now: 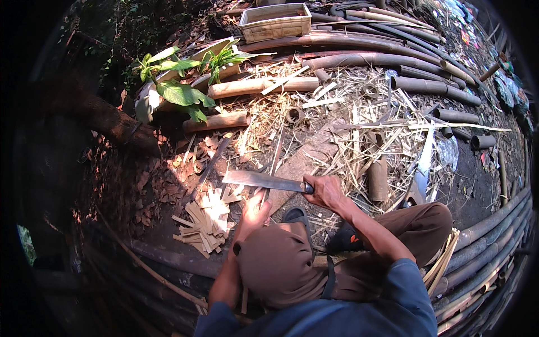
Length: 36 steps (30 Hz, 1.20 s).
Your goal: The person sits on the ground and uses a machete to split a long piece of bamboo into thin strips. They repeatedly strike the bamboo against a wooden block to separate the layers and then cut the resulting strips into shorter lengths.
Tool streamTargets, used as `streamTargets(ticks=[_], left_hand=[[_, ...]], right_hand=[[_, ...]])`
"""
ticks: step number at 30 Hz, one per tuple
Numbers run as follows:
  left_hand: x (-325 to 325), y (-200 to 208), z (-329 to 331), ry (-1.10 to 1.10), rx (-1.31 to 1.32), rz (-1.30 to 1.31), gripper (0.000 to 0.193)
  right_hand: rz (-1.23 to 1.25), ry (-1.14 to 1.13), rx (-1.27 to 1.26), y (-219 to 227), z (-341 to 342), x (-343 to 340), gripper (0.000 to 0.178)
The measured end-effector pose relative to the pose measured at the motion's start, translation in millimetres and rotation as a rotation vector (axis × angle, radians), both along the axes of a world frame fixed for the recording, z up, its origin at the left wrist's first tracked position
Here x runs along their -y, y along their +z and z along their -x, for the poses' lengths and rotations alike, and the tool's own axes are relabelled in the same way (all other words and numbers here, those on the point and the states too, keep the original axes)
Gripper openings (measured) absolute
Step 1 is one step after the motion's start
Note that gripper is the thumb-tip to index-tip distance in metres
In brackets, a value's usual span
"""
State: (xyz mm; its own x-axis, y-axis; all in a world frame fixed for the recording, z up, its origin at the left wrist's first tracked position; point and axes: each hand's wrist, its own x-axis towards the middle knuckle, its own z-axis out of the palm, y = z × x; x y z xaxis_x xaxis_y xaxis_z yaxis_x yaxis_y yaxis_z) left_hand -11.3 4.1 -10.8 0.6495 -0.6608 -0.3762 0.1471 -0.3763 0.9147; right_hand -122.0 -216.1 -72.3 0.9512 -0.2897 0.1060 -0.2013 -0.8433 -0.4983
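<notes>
In my right hand (327, 192) is the dark handle of a machete (259, 180), its broad blade pointing left. My left hand (254, 213) is closed around the near end of a narrow bamboo strip (277, 150) that points away from me. The blade lies across the strip just beyond my left fingers; whether its edge has bitten in, I cannot tell. Left of that hand, short pale split bamboo pieces (205, 224) lie heaped on the ground. A wooden plank (311, 149) extends on the ground beyond the blade.
To the right, a handsaw (424, 163) leans near my knee beside an upright-looking bamboo tube (377, 177). Shavings (359, 129) litter the ground ahead. Farther off are bamboo poles (359, 42), a cream crate (275, 23) and a leafy plant (182, 92). More poles (488, 230) lie at the near right.
</notes>
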Motion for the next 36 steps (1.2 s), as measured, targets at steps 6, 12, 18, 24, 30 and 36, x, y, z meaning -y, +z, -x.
streamTargets(ticks=[6,12,18,24,30,36], left_hand=[[-54,-21,7,-0.101,-0.096,0.149,0.035],[4,9,-5,0.088,-0.269,0.173,0.042],[-8,18,8,0.022,-0.182,0.194,0.041],[1,-23,-17,0.160,0.256,0.331,0.036],[59,-82,-65,0.137,0.292,0.543,0.028],[109,-41,-60,0.280,0.520,0.579,0.022]], right_hand=[[-0.236,-0.485,0.035,-7,-7,102,0.026],[-0.149,-0.050,0.002,13,2,-7,0.023],[-0.167,-0.316,0.073,-15,-5,51,0.024],[-0.486,-0.587,0.225,6,13,77,0.029],[-0.859,-0.539,0.112,55,32,-1,0.032],[-0.832,-0.418,0.169,50,54,-18,0.053]])
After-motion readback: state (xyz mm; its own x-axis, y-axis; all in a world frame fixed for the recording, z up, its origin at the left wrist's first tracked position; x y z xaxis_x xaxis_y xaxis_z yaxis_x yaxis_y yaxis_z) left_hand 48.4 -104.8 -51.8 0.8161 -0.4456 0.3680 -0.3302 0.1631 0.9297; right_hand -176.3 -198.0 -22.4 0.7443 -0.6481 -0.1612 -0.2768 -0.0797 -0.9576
